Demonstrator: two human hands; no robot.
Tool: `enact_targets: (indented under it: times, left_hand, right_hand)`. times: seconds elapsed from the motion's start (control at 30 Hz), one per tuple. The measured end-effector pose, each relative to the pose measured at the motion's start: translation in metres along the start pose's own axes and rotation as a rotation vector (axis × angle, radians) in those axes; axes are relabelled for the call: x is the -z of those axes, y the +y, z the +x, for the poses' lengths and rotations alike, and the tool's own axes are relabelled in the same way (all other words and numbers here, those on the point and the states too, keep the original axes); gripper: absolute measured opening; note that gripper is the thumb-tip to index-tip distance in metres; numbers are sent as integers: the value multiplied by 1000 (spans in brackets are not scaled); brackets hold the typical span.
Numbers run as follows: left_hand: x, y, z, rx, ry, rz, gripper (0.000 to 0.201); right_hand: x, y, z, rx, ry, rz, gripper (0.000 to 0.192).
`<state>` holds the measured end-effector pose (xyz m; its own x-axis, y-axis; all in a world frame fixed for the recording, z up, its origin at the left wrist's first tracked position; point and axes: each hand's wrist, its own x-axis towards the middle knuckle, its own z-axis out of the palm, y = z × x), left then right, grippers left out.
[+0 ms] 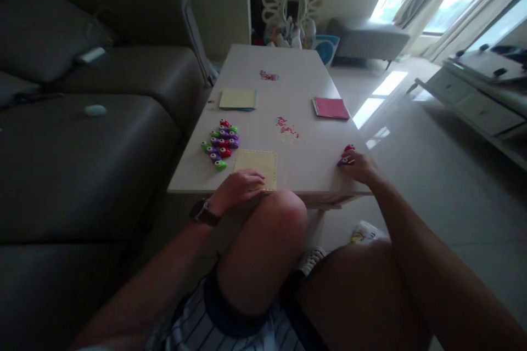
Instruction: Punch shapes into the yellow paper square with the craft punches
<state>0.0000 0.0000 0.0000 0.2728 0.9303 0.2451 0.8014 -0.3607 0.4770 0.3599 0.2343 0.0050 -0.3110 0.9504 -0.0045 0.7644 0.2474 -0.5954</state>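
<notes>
Resting on the white table: both hands.
Yellow sheet is pressed flat under the left hand; right hand, right of the sheet, is closed around a small punch.

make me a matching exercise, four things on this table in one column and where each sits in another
Things:
1. yellow sheet
2. pink paper stack
3. cluster of small punches
4. red and purple punches

Places:
A. far right part of the table
B. at the right hand, near the right edge
C. under the left hand, at the near edge
D. left side, just beyond the yellow sheet

Pairs: 1-C, 2-A, 3-D, 4-B
</notes>
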Motion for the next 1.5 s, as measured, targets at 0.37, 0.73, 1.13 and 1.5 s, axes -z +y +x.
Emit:
enact_targets:
  times: [0.37, 0.73, 1.13, 1.5]
  left_hand:
    - [-22, 11, 22, -34, 89, 96, 14]
    - [-37, 17, 30, -61, 111, 153, 14]
    - [-39, 17, 28, 2, 73, 208, 14]
    - [-38, 18, 28, 16, 78, 207, 13]
  right_hand:
    - [-28, -62, -15, 213, -122, 283, 31]
    - [-65, -99, -28, 325, -338, 316, 27]
    - [-66, -102, -28, 332, -480, 343, 23]
    - [-70, -110, -37, 353, -470, 360, 22]
